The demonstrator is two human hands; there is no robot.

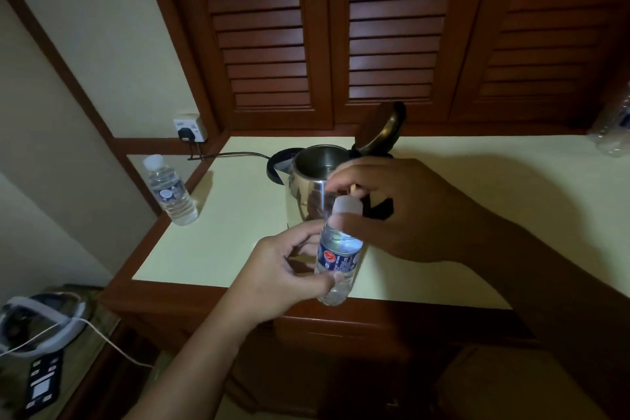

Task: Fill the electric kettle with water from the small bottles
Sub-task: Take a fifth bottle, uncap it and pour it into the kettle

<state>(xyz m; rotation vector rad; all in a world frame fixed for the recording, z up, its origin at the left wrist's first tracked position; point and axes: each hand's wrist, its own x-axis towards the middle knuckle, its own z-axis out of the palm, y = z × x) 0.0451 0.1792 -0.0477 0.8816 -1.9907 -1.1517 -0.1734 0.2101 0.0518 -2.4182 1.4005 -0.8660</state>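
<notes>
Gripping a small water bottle (337, 259) round its labelled body with the left hand (283, 269), thumb and fingers clamped on it, roughly upright above the near edge of the cream counter (477, 215). Pinching the white cap (345, 205) from above with the right hand (402, 211), fingertips closed on it, cap seated on the neck.

Just beyond the bottle: steel electric kettle (306, 194), upright on the counter, lid (380, 128) tipped open toward the far side, mouth uncovered. Inside dim, water level not readable. Black base (278, 164) showing at its far left; seated on it or only beside it, cannot tell. Dark cord (235, 155) running left to a wall socket (189, 128).

Second small bottle (172, 191), capped, standing at the left edge of the counter, well apart from the kettle. Clear plastic bottle (613, 126) at the far right, cut off by the frame. Louvred wooden doors (395, 27) behind.
</notes>
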